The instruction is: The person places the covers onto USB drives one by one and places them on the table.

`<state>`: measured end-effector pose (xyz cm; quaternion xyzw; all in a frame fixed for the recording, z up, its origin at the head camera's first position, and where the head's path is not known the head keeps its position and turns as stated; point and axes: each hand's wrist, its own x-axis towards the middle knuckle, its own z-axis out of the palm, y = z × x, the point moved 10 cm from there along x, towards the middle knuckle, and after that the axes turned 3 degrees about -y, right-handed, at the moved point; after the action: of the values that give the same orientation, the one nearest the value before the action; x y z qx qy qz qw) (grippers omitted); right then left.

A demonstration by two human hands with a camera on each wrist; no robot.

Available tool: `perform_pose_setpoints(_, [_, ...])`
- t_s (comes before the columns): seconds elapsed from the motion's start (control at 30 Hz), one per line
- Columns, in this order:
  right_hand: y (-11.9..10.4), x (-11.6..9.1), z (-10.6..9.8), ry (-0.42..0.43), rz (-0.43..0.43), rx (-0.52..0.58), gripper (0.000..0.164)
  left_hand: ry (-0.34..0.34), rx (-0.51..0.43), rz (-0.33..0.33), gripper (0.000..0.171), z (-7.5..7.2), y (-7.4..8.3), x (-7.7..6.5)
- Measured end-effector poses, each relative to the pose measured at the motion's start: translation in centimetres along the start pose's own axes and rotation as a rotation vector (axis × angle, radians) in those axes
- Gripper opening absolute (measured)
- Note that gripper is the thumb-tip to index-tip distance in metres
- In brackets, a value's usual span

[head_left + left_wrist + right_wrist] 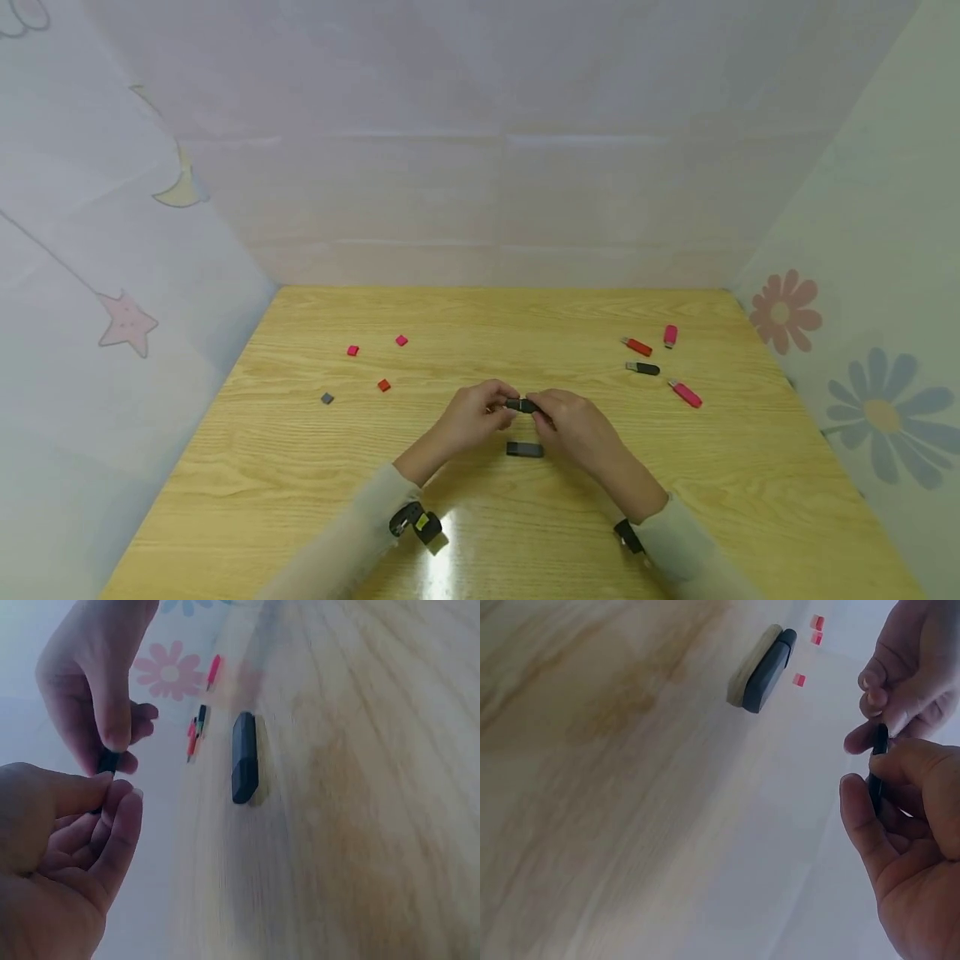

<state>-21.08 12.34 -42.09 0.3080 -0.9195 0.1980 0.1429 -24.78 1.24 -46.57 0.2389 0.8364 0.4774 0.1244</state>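
Over the middle of the table, both hands meet at a small black USB stick (530, 407). My left hand (471, 415) pinches its cap (513, 404) between thumb and fingers, while my right hand (579, 427) grips the body from the other side. A thin light line shows between the two dark parts in the head view. The right wrist view has the stick (877, 787) standing out between the right thumb and fingers. Just below the hands lies another dark USB stick (524, 450) with its cap on.
Left on the table lie small loose caps: two pink (402, 340), one red (384, 385) and one grey (327, 398). On the right are several uncapped USB sticks: a red one (638, 347), a black one (647, 368) and pink ones (686, 394). Patterned cloth walls (495, 200) enclose the table.
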Motion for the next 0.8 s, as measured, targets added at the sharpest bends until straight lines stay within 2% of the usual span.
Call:
perform_pose_setpoints(0.07, [0.1,-0.1,-0.1,-0.006,-0.003,0.004,0.021,-0.034,0.107,0.048,0.019,0.1,0.6,0.0])
perform_pose_setpoints(0.2, [-0.3,-0.2,-0.1,-0.009,-0.039,-0.001,0.021,-0.043,0.377,0.16,0.016,0.3,1.9,-0.1])
perform_pose_setpoints(0.3, [-0.4,-0.3,-0.1,-0.008,-0.054,-0.004,0.022,-0.016,0.569,0.272,0.016,0.6,2.9,-0.4])
perform_pose_setpoints(0.4, [-0.5,-0.3,-0.2,0.0,-0.064,-0.006,0.023,0.035,0.703,0.404,0.017,0.9,4.0,-0.8])
perform_pose_setpoints(0.5, [-0.5,-0.4,-0.3,0.009,-0.076,-0.008,0.024,0.096,0.79,0.514,0.018,1.1,5.0,-1.3])
perform_pose_setpoints(0.57, [-0.5,-0.4,-0.4,0.017,-0.085,-0.008,0.025,0.131,0.826,0.559,0.019,1.1,5.5,-1.6])
perform_pose_setpoints(0.8, [-0.5,-0.6,-0.5,0.041,-0.108,-0.034,0.026,0.174,0.875,0.597,0.021,1.2,6.1,-1.9])
